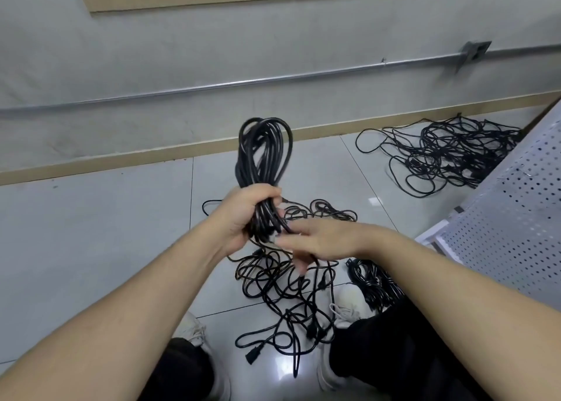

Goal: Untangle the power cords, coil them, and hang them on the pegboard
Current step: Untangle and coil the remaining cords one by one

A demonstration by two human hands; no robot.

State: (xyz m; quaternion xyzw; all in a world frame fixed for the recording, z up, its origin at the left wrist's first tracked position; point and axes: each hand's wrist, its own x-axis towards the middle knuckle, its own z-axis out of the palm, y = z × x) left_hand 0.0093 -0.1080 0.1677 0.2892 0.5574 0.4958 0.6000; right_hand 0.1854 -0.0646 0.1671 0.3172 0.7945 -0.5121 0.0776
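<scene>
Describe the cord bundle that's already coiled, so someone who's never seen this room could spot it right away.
Start at the grey wall with the metal pipe and look down to mid-frame. The coiled bundle stands upright in the left hand, gripped at its lower end. Unlike the loose cords sprawled on the tiles, its loops are gathered tight and lifted clear.

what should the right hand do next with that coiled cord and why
Probably wrap the loose tail around the bundle's waist. The left hand grips the coiled cord with its loops standing up, and the right hand is at the strand just below the grip, which trails toward the tangled cords on the floor. The pegboard waits on the right.
</scene>
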